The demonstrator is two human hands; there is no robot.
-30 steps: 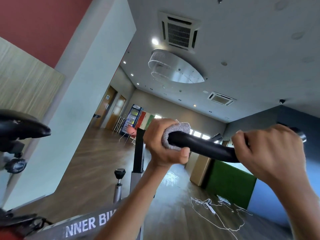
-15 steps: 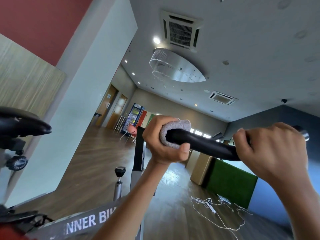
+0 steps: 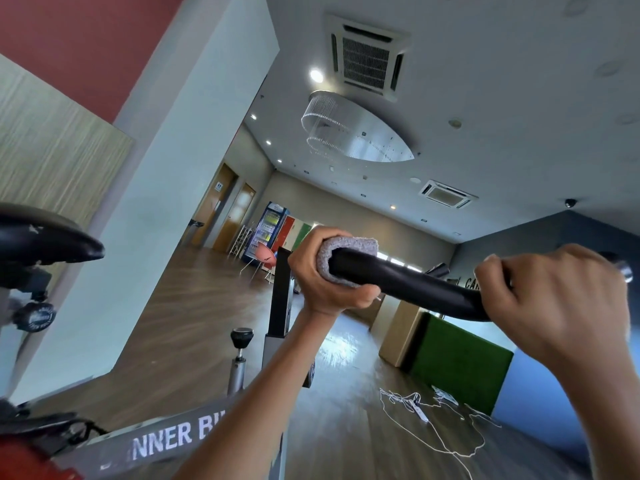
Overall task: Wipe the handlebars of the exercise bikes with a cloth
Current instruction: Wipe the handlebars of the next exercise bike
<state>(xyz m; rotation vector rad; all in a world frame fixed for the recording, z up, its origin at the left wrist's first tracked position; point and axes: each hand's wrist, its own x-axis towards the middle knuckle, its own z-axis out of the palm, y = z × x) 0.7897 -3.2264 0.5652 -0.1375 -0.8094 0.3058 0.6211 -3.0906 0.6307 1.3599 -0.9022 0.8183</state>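
Observation:
A black handlebar of an exercise bike runs across the middle right of the head view. My left hand grips a grey cloth wrapped round the bar's left end. My right hand is curled round the bar's right part, hiding that stretch of it; a chrome end cap peeks out past my knuckles. The bar's upright post stands just left of my left wrist.
The bike's black saddle juts in at the left with a round adjustment knob under it. A second knob stands on the grey frame. White cables lie on the wooden floor beside a green panel.
Both hands keep their hold on the bar. The cloth hand has shifted very slightly along the bar's left end, and the camera has tilted a little.

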